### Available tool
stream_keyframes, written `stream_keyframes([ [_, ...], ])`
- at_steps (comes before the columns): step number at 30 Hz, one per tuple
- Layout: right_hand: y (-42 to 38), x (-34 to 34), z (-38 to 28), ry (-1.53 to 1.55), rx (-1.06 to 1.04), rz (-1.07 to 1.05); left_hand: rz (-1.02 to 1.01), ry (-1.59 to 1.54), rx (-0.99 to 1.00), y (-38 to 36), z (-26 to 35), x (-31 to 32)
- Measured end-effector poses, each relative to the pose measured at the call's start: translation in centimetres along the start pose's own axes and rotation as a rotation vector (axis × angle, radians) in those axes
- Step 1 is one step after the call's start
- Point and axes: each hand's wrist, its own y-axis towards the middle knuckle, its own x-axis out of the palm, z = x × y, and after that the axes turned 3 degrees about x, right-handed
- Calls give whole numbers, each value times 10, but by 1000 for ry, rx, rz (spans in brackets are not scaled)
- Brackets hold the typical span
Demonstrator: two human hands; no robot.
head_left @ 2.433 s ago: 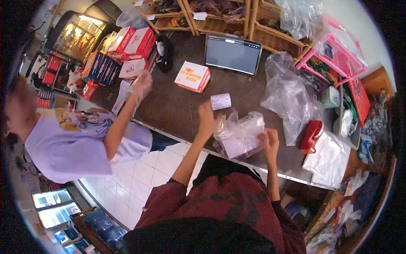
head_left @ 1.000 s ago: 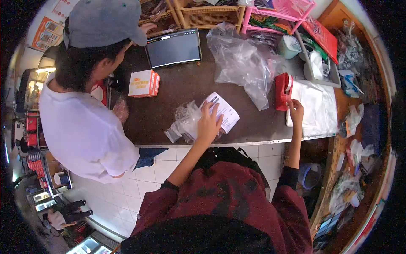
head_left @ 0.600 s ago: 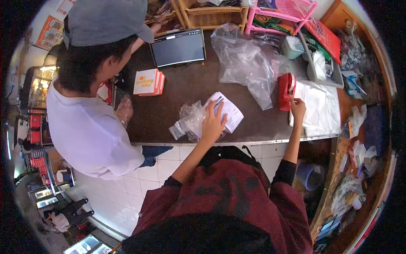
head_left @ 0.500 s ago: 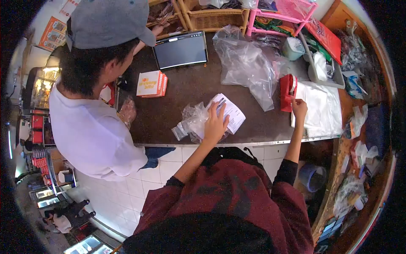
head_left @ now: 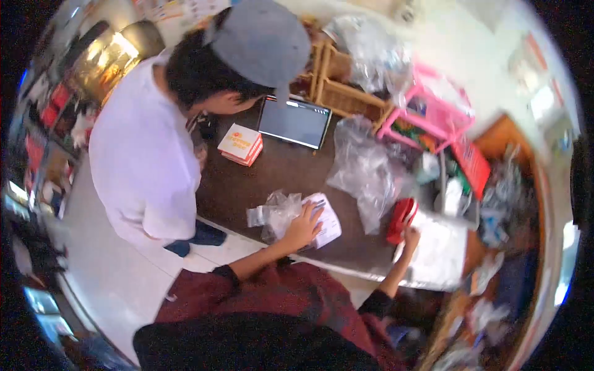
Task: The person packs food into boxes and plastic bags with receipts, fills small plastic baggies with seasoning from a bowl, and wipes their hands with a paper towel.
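My left hand [head_left: 302, 227] lies on a printed white paper [head_left: 329, 227], fingers spread, with a dark pen-like item [head_left: 318, 206] at its fingertips. Crumpled clear plastic [head_left: 279, 213] sits beside and partly under that hand. My right hand [head_left: 409, 238] is closed at the lower edge of a red dispenser-like object [head_left: 400, 221]; what its fingers pinch is too small and blurred to name. White plastic sheets [head_left: 436, 250] lie just right of my right hand.
A person in a white shirt [head_left: 145, 151] and grey cap leans over the table [head_left: 238, 201] at left. A tablet [head_left: 295, 122], a red-and-white box [head_left: 241, 145], a large clear bag [head_left: 365, 170], wicker baskets [head_left: 352, 99] and a pink rack [head_left: 427, 117] stand beyond my hands.
The camera view has tilted and shifted, so the table appears lower and rotated. The other person's head now leans nearer the tablet. My hands stay at the paper and the red object.
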Motion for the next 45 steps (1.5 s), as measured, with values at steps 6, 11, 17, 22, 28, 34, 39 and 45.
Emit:
stream_keyframes([
  [6,-10,-1,-30,79,40,82,27,-24,46,-5,-6,5],
  [11,-86,-9,-80,80,-47,318,-10,-14,7,-8,-5,8],
  [17,-117,10,-54,-88,-60,405,-30,-29,11,-6,-2,1],
  [22,-123,7,-58,-114,-54,337,-11,-15,37,-6,-1,-1],
  [28,-115,16,-53,-146,-138,435,-34,-55,14,-5,-2,1],
  [34,-91,25,-27,-151,-108,486,-28,-64,24,-4,-1,1],
  [39,-91,26,-54,191,186,292,-140,-128,-157,-6,-2,4],
  [45,-98,-3,-10,67,153,232,-78,-50,-77,-1,7,-2],
])
